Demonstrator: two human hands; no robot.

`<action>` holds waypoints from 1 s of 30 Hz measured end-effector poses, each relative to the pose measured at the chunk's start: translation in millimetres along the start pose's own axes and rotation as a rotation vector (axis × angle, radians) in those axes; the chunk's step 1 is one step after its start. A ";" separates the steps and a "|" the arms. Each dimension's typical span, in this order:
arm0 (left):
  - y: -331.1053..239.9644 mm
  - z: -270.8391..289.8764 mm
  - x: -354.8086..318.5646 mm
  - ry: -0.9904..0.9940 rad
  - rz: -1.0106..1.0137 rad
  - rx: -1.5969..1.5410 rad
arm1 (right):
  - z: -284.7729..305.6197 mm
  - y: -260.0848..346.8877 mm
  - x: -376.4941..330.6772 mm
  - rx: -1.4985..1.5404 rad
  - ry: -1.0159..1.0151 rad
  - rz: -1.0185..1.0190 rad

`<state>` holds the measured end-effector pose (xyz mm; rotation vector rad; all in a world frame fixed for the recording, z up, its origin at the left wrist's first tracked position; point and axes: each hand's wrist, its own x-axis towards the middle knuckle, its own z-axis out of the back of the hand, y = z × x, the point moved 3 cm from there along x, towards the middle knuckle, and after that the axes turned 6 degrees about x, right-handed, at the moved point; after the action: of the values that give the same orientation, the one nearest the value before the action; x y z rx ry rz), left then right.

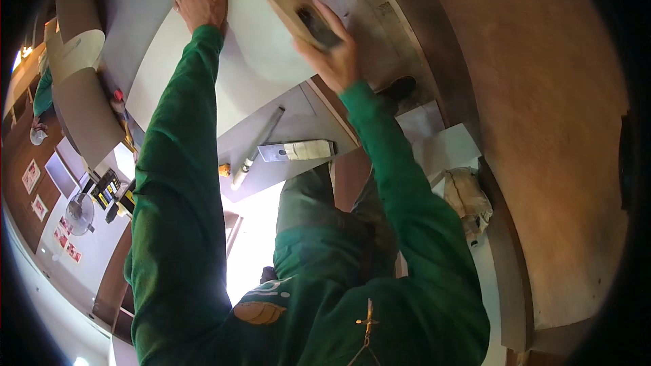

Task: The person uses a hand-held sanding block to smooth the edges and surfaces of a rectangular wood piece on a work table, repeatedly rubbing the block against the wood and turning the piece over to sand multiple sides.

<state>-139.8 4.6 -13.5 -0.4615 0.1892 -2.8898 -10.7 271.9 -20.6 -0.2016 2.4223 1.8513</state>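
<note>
My left hand [201,0] lies flat on the far part of a white panel [251,47], with a ring on one finger, pressing it down. My right hand [333,54] grips a wooden sanding block [293,5] with a dark underside, held against the panel's right edge; the block is blurred. Both arms wear green sleeves and reach up from the bottom of the picture. The panel rests tilted on a grey work surface [298,122].
A wide putty knife [298,151] and a long thin tool [256,149] lie on the grey surface below the panel. A crumpled cloth [468,196] sits at right. Brown boards [542,129] fill the right side. Curved board pieces [78,47] stand at left.
</note>
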 end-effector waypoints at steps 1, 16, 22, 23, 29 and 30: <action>-5.3 -3.7 0.6 0.007 0.003 0.003 | -3.6 3.4 23.1 -0.022 0.006 -0.010; -1.9 -1.2 -0.6 0.002 -0.012 -0.003 | 34.7 20.7 -93.5 0.015 -0.022 -0.194; -3.3 -0.5 0.9 0.015 0.002 -0.003 | 7.5 8.9 -15.8 0.013 0.049 -0.114; -7.9 -5.0 5.1 0.016 -0.003 -0.016 | 16.2 10.7 -17.0 -0.009 0.035 -0.103; 11.7 3.3 -3.9 0.017 0.008 0.044 | 29.9 16.8 -74.4 0.011 -0.006 -0.121; 8.3 4.1 -2.4 0.017 0.001 0.043 | 25.9 15.5 -67.1 0.012 -0.001 -0.100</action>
<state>-134.7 -3.3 -11.7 -0.4295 0.1296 -2.8912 52.8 304.4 -2.7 -0.3145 2.3751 1.7946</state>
